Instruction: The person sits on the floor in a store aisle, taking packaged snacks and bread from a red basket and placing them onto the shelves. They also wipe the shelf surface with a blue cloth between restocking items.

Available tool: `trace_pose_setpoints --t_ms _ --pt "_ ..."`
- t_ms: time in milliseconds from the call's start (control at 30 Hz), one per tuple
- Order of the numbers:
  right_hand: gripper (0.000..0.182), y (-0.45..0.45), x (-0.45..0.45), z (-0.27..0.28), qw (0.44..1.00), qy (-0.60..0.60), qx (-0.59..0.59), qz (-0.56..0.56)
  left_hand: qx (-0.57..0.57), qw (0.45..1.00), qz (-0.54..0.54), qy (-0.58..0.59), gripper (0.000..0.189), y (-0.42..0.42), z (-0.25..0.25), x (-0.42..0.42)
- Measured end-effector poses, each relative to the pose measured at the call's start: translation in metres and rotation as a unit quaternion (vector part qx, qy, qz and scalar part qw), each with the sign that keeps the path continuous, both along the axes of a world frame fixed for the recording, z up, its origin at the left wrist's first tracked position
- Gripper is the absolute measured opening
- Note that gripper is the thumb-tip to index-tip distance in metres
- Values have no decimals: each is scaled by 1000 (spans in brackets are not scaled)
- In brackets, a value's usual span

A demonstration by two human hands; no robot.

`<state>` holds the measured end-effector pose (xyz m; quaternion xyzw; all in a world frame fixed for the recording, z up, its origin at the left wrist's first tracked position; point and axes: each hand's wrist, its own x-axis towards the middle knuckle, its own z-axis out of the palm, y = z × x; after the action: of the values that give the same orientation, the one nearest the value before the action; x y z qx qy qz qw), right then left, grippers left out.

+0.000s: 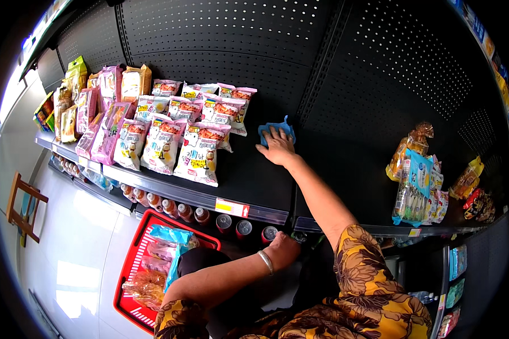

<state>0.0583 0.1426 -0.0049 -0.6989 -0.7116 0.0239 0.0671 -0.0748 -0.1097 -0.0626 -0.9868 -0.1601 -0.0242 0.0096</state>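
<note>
My right hand lies flat with its fingers spread over a blue cloth, pressing it to the black metal shelf. Left of the cloth stand rows of pink and white snack bags. My left hand, with a silver bangle at the wrist, is curled just below the shelf's front edge, close to a drink can. Its fingers are mostly hidden, so I cannot tell whether they hold anything.
A red shopping basket holding packaged food stands on the floor at left. Packaged bread fills the shelf's left end. More packets sit at right. Bottles line the level below. A wooden stool is far left.
</note>
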Motion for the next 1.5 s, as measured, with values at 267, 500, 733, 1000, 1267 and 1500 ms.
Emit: trace_pose_setpoints --t_ms 267,500,733,1000,1267,1500 --pt "72 -38 -37 -5 994 5 19 104 -40 998 4 57 13 6 20 3" --pt "70 -104 -56 1 973 1 5 230 -65 994 20 91 15 8 33 0" --pt "61 -140 -51 -1 948 32 18 315 -59 997 11 55 17 12 7 -1" --pt "60 -92 11 -6 990 -15 56 132 -31 998 -2 56 14 14 6 -9" --pt "59 -47 74 -2 999 0 33 4 -76 991 -1 110 13 16 0 -3" --pt "61 -22 98 1 999 17 21 -46 -75 992 -19 98 11 14 -1 -4"
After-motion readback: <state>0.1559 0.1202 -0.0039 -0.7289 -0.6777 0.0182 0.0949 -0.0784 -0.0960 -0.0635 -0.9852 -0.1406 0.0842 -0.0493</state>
